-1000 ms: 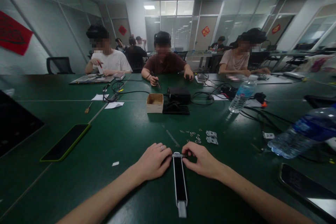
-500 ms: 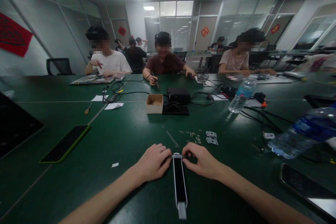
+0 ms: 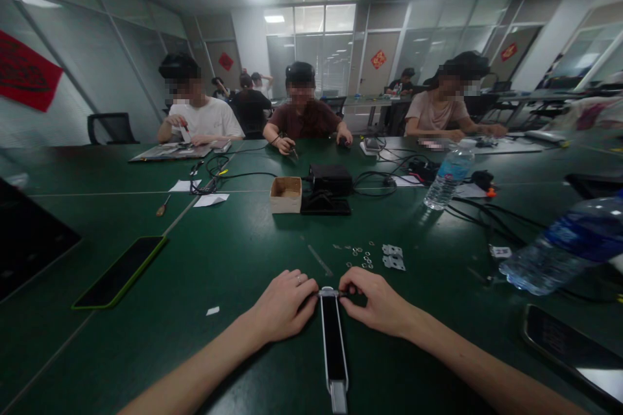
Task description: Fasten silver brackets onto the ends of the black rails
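Note:
A long narrow device [image 3: 333, 340], black with a white rim, lies on the green table [image 3: 195, 363] and points away from me. My left hand [image 3: 285, 305] is closed at the left side of its far end, thumb and fingers pinching a small dark part there. On the other side my right hand [image 3: 372, 301] pinches the thin dark part sticking out to the right. Small metal rings [image 3: 366, 259] and silver metal plates [image 3: 393, 257] lie beyond my right hand. A thin clear strip [image 3: 320, 260] rests just past the device.
A green-edged phone [image 3: 119, 272] lies left, another phone [image 3: 574, 350] right. Water bottles [image 3: 450, 175] [image 3: 559, 249] stand or lean at the right. An open box [image 3: 286, 196] sits ahead beside a black device [image 3: 329, 179]. People work across the table.
Both hands keep their grip at the device's far end, with only a slight shift of the view. The person opposite in the middle has drawn a hand inward.

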`<state>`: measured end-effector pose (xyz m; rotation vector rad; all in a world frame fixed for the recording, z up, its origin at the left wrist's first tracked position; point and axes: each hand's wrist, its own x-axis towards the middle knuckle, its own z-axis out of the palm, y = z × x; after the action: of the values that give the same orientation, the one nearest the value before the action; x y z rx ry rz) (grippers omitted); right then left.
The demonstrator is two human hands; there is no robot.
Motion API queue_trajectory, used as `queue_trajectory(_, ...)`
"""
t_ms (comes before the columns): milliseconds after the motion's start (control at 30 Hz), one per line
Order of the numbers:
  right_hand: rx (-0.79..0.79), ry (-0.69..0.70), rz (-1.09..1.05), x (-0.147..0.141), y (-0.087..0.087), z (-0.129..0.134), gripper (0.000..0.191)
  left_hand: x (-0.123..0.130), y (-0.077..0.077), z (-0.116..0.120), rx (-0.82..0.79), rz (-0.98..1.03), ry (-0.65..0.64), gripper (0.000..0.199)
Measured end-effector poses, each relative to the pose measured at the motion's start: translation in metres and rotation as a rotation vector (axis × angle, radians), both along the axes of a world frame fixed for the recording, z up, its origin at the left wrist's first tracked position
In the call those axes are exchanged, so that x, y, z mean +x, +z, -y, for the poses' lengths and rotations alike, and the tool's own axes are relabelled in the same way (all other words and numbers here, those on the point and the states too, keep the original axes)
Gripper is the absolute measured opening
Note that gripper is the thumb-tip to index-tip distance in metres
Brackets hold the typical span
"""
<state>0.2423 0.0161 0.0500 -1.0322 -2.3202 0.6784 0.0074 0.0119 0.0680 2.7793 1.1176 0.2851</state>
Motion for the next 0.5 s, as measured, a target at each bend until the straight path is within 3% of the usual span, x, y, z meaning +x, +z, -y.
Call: queue_trajectory(500,0.017,0.000,0.037,-0.0011,0.0047,0.0011,0.014,0.0007,0.0025,0.0010,-0.017,0.019,0.007,0.014)
